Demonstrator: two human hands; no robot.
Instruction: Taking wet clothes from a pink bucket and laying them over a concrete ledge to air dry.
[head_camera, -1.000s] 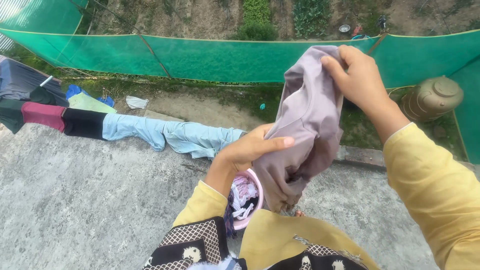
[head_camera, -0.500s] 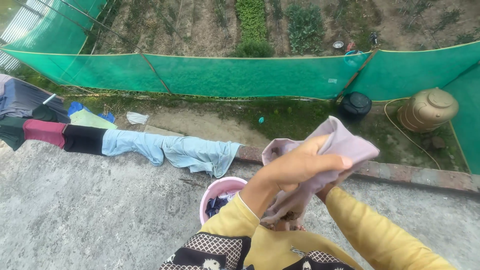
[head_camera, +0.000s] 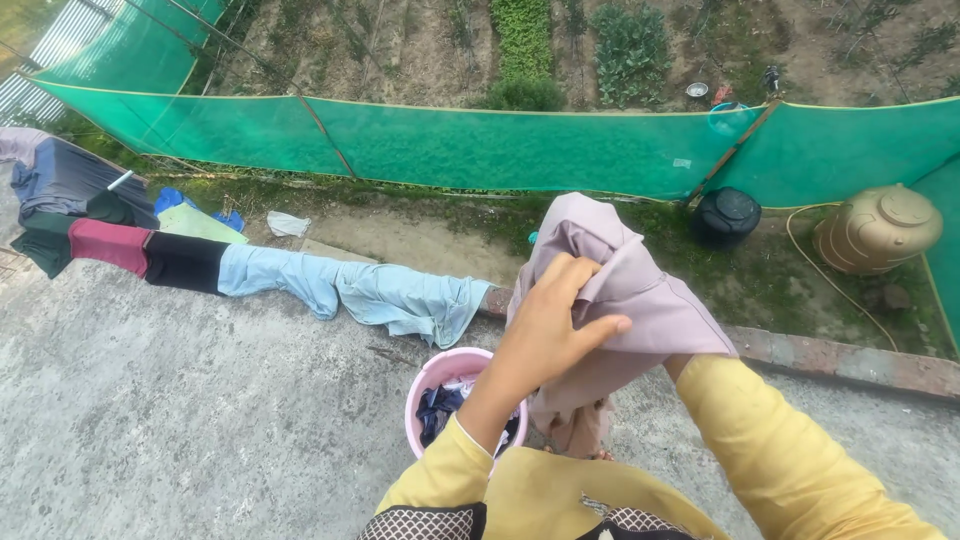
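I hold a mauve-grey garment (head_camera: 640, 310) bunched up in front of me, above a concrete roof. My left hand (head_camera: 548, 325) grips its near side with the fingers curled over the cloth. My right hand is hidden under the garment; only its yellow sleeve (head_camera: 770, 450) shows, running up into the fabric. Below my hands stands a pink bucket (head_camera: 432, 376) with dark and white clothes inside.
Light blue trousers (head_camera: 370, 290), a black and pink garment (head_camera: 140, 255) and dark clothes (head_camera: 60, 180) lie along the roof's brick edge (head_camera: 850, 360). Beyond are a green net fence (head_camera: 500, 145), a black tank (head_camera: 727, 213), a tan tank (head_camera: 878, 228) and garden beds.
The garment went from held high and hanging to bunched low, then lifted again; my right hand slid under the cloth and out of sight. The view shifted so the bucket shows more.
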